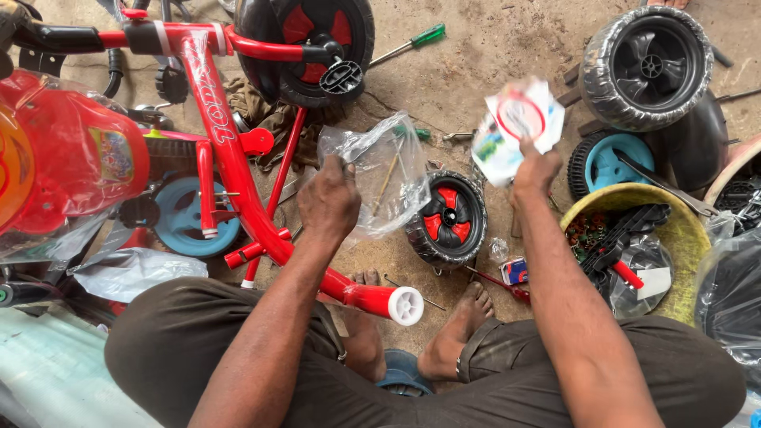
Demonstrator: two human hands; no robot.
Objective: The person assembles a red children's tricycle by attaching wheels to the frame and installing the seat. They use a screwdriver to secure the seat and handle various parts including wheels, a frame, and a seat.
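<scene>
My left hand pinches the top edge of a clear plastic bag that holds a thin rod and small parts. My right hand holds up a white sticker sheet with a red ring and coloured pictures; it is blurred. Between the hands, on the concrete floor, lies a small black wheel with a red hub, wrapped in plastic. A red tricycle frame stretches from the upper left down to a white end cap near my feet.
A yellow bowl of black and red parts sits at right. Wrapped black wheels and a blue-hubbed wheel lie at upper right. A green-handled screwdriver lies at the top. A red plastic seat in wrap is at left.
</scene>
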